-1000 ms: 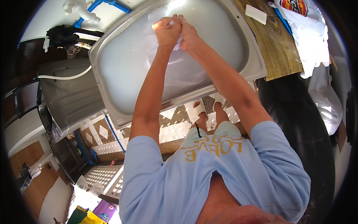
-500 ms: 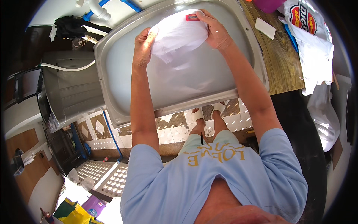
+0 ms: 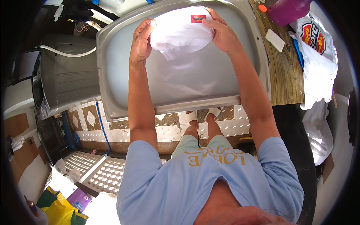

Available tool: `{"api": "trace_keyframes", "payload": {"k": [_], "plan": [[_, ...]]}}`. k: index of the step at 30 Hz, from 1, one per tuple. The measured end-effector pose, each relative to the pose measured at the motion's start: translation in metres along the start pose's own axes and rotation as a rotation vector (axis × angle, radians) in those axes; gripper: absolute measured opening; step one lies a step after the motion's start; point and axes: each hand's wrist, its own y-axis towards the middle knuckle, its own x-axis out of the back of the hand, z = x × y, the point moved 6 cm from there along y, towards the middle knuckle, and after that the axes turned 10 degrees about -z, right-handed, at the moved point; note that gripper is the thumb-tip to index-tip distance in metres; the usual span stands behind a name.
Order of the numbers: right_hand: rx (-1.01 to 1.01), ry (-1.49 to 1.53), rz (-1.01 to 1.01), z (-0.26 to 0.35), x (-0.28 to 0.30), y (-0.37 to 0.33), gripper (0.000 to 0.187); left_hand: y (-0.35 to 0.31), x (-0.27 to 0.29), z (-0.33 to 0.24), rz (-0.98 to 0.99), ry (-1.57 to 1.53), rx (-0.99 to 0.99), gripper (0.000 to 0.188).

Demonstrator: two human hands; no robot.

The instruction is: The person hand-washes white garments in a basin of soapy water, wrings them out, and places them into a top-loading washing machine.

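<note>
A white cloth with a small red label is stretched between my two hands over the far part of a grey basin. Bunched folds hang from its lower edge; whether it is a cap or another garment I cannot tell. My left hand grips its left edge, thumb on top. On the opposite side, my right hand pinches the edge beside the label, its thumb lying over the fabric. Cloudy greyish water seems to fill the basin, and the cloth is held above it.
On the right, a wooden counter carries a white rectangular object, a purple container and an orange cap. A white printed garment hangs over its edge. Left of the basin stands a dark grey appliance with a pale hose.
My right hand has shifted slightly right and its thumb now lies lower, beside the label. The cloth looks spread a little wider. The whole view has shifted somewhat.
</note>
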Motion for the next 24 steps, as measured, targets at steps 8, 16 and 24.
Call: {"api": "trace_keyframes", "payload": {"k": [8, 16, 24], "plan": [[0.286, -0.477, 0.086, 0.026, -0.025, 0.016, 0.024, 0.0, 0.027, -0.035, -0.235, -0.043, -0.106, 0.019], [0.467, -0.905, 0.165, 0.061, -0.077, 0.03, 0.015, -0.004, 0.054, -0.061, -0.343, -0.053, -0.273, 0.017], [0.374, -1.021, 0.327, 0.071, -0.083, 0.039, 0.012, -0.004, 0.058, -0.059, -0.304, -0.072, -0.298, 0.017]]}}
